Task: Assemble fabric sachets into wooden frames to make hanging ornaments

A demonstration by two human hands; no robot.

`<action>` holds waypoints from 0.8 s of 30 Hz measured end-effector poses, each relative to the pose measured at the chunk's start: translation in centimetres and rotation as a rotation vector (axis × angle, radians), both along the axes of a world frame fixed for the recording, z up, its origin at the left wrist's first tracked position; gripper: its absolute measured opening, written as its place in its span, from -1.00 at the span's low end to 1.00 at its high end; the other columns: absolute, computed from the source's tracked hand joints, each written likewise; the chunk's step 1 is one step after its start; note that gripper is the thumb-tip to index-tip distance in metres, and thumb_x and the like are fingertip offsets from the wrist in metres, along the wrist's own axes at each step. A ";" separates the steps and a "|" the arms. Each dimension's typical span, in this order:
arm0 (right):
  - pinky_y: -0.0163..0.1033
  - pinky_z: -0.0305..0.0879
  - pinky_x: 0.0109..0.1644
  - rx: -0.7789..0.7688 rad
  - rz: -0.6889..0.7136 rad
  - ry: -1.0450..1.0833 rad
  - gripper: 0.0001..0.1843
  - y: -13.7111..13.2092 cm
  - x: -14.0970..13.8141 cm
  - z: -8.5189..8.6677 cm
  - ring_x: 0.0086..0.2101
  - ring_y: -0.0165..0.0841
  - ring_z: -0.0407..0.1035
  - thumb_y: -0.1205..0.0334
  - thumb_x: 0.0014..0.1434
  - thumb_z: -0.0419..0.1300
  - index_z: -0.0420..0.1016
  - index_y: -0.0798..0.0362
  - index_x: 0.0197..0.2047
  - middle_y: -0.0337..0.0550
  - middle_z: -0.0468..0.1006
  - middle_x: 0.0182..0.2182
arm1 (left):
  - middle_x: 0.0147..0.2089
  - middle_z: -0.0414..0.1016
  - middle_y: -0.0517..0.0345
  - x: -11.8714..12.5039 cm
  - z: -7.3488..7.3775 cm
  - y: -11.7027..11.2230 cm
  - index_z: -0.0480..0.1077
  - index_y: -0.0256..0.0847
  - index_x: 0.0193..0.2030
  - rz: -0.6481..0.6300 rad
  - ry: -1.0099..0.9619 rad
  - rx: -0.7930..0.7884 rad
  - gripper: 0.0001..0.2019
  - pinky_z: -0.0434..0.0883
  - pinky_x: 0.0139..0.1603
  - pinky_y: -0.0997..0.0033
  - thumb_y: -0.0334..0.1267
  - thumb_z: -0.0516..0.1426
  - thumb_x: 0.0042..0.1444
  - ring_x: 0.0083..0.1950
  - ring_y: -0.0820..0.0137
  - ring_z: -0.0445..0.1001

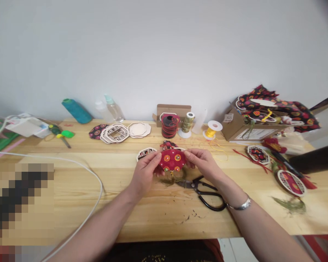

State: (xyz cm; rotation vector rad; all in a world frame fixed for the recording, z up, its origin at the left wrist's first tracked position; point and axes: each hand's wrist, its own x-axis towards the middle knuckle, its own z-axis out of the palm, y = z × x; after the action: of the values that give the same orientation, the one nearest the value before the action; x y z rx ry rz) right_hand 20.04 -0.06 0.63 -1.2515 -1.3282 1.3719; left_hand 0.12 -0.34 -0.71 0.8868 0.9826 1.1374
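Observation:
Between my two hands, above the middle of the wooden table, is a red fabric-covered ornament with orange flower patterns. My left hand pinches its left edge with thumb and fingers. At its right edge, my right hand grips it the same way. A greenish tassel hangs below the ornament. Just beneath lie black-handled scissors, partly behind my right wrist. Behind my left hand a lattice-cut wooden piece shows in part, and another dark patterned piece sits behind the ornament.
Lattice panels, a red cord spool, a yellow thread spool and a teal thread cone stand along the wall. A cardboard box with patterned cloth is at right, near finished ornaments. A white cable crosses the left.

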 end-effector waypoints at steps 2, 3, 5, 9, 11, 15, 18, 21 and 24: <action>-0.34 0.08 -0.49 -0.034 -0.003 0.035 -0.63 0.0 -0.1 -0.1 -0.58 -0.51 0.15 -0.09 -0.04 0.32 0.53 0.09 -0.43 -0.30 0.38 -0.62 | -0.55 0.48 0.22 0.1 0.1 -0.1 0.57 -0.19 -0.22 -0.020 0.018 0.003 -0.67 0.23 -0.66 0.53 -0.02 0.30 -0.06 -0.64 0.48 0.38; -0.34 0.08 -0.49 -0.040 -0.010 0.035 -0.64 0.0 -0.1 -0.2 -0.58 -0.51 0.15 -0.07 -0.07 0.34 0.53 0.10 -0.43 -0.30 0.40 -0.61 | -0.55 0.49 0.22 0.2 0.2 -0.2 0.57 -0.19 -0.22 -0.024 0.028 0.000 -0.66 0.24 -0.65 0.53 -0.01 0.31 -0.08 -0.63 0.48 0.37; -0.33 0.08 -0.48 -0.033 -0.014 0.014 -0.65 0.2 0.0 -0.4 -0.58 -0.51 0.15 -0.05 -0.08 0.35 0.53 0.10 -0.44 -0.30 0.40 -0.61 | -0.54 0.48 0.21 0.3 0.4 -0.3 0.58 -0.20 -0.25 -0.022 0.051 0.004 -0.65 0.25 -0.64 0.52 0.00 0.32 -0.11 -0.63 0.49 0.35; -0.32 0.10 -0.47 0.001 0.017 -0.044 -0.69 0.1 0.0 -0.4 -0.56 -0.50 0.16 -0.01 -0.06 0.33 0.54 0.09 -0.44 -0.29 0.42 -0.59 | -0.52 0.51 0.19 0.3 0.5 -0.2 0.60 -0.20 -0.27 -0.019 0.131 0.029 -0.70 0.28 -0.58 0.50 -0.08 0.34 -0.12 -0.59 0.50 0.33; -0.32 0.12 -0.46 0.016 0.033 -0.060 -0.70 -0.1 -0.1 -0.2 -0.56 -0.50 0.16 0.00 -0.05 0.32 0.53 0.09 -0.45 -0.29 0.42 -0.59 | -0.44 0.57 0.16 0.2 0.4 -0.2 0.61 -0.19 -0.28 -0.027 0.169 0.046 -0.74 0.36 -0.48 0.47 -0.11 0.33 -0.11 -0.50 0.44 0.41; -0.33 0.12 -0.47 0.035 0.060 -0.069 -0.70 -0.4 -0.4 0.1 -0.57 -0.51 0.15 0.00 -0.03 0.31 0.51 0.10 -0.48 -0.32 0.38 -0.62 | -0.36 0.62 0.13 0.0 0.1 -0.1 0.62 -0.18 -0.32 -0.013 0.295 0.123 -0.81 0.44 -0.28 0.41 -0.14 0.30 -0.06 -0.35 0.36 0.49; -0.33 0.12 -0.47 0.043 0.068 -0.071 -0.69 -0.5 -0.5 0.1 -0.57 -0.51 0.14 0.00 -0.02 0.30 0.48 0.11 -0.49 -0.32 0.37 -0.61 | -0.38 0.62 0.14 0.0 0.0 -0.1 0.61 -0.20 -0.32 -0.015 0.347 0.156 -0.80 0.44 -0.27 0.41 -0.13 0.29 -0.04 -0.35 0.36 0.49; -0.35 0.11 -0.47 0.019 0.069 -0.038 -0.68 -0.3 -0.5 -0.1 -0.58 -0.53 0.14 0.01 -0.03 0.33 0.48 0.13 -0.49 -0.33 0.36 -0.62 | -0.41 0.59 0.16 0.0 -0.3 -0.2 0.60 -0.22 -0.30 -0.043 0.290 0.131 -0.76 0.41 -0.34 0.44 -0.10 0.29 -0.03 -0.41 0.41 0.45; -0.37 0.08 -0.49 -0.014 0.056 0.080 -0.69 0.0 0.1 -0.5 -0.58 -0.55 0.14 0.03 -0.04 0.36 0.50 0.13 -0.46 -0.32 0.39 -0.61 | -0.57 0.47 0.21 -0.2 -0.5 -0.2 0.58 -0.25 -0.31 -0.069 0.179 0.094 -0.69 0.25 -0.55 0.53 -0.01 0.24 0.02 -0.57 0.52 0.30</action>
State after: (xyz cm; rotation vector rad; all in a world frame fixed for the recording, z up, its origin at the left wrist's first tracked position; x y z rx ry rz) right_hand 20.17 -0.11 0.14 -1.1641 -1.3087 1.4581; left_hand -0.06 -0.54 -1.23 1.1049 1.0424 1.0657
